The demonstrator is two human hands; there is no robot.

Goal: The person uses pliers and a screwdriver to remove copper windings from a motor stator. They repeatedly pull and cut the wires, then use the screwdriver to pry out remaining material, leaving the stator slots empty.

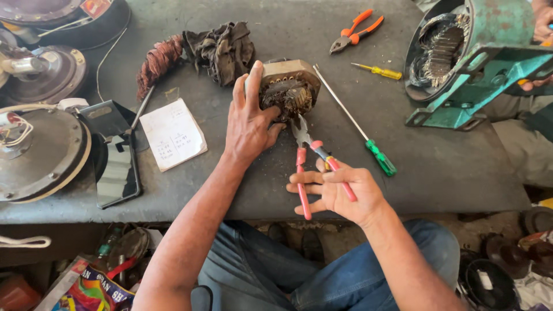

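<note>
- The left hand (249,121) is clamped around a small motor stator (289,86), fingers curled over its top, thumb pressed against the dark windings; the piece stands tilted near the middle of the grey table (438,167).
- The right hand (339,193), at the table's near edge, grips red-handled pliers (305,158), fingers spread between the two handles; the jaws are parted, their tips at the stator's lower windings.
- A green-handled screwdriver (357,126) lies just right of the stator, touching neither hand.
- Orange-handled pliers (354,31) and a yellow screwdriver (380,71) lie toward the far edge.
- A dark rag (222,49) sits behind the left hand; a paper note (173,133) and a phone (117,173) lie toward the left edge.
</note>
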